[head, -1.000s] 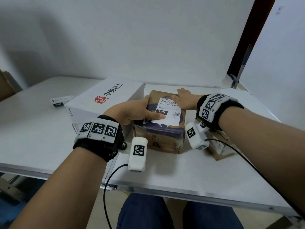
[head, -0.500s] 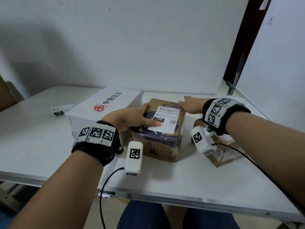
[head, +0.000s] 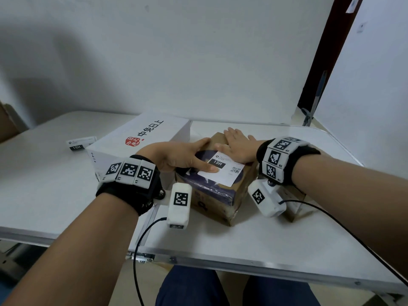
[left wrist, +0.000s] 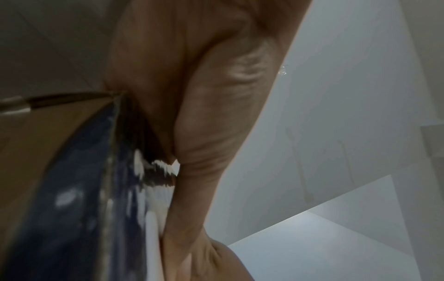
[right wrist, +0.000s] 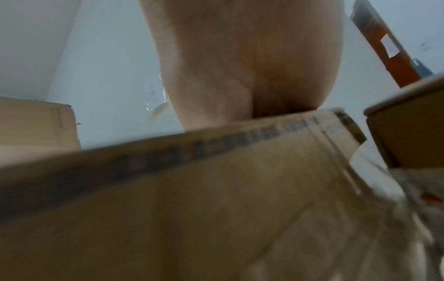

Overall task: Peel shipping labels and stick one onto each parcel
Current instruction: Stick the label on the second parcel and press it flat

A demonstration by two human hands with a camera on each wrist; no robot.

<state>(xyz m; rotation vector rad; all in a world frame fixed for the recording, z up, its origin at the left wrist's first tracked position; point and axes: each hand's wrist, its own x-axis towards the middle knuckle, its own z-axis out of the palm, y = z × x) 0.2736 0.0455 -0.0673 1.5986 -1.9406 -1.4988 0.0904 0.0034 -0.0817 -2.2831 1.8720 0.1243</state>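
Observation:
A brown cardboard parcel (head: 212,195) wrapped with dark blue tape sits mid-table. A white shipping label (head: 223,173) marked 15H lies on its top. My left hand (head: 176,155) reaches over the parcel's left side, its thumb pressing the label's near left corner and its fingers lying straight on top. My right hand (head: 238,144) lies flat, palm down, over the label's far right part. The left wrist view shows the left hand (left wrist: 192,95) against the parcel (left wrist: 36,152) and the label's edge (left wrist: 153,218). The right wrist view has the right hand (right wrist: 240,57) on the parcel (right wrist: 192,199).
A large white box (head: 141,140) with red and black print stands against the parcel's left side. A loose label (head: 80,143) lies on the white table (head: 265,235) at far left. A smaller brown box (head: 293,199) sits under my right wrist. A wall runs behind.
My right hand has slid from the parcel's far right edge onto the label. My left thumb has stayed pressed on the label. The head view has tilted upward.

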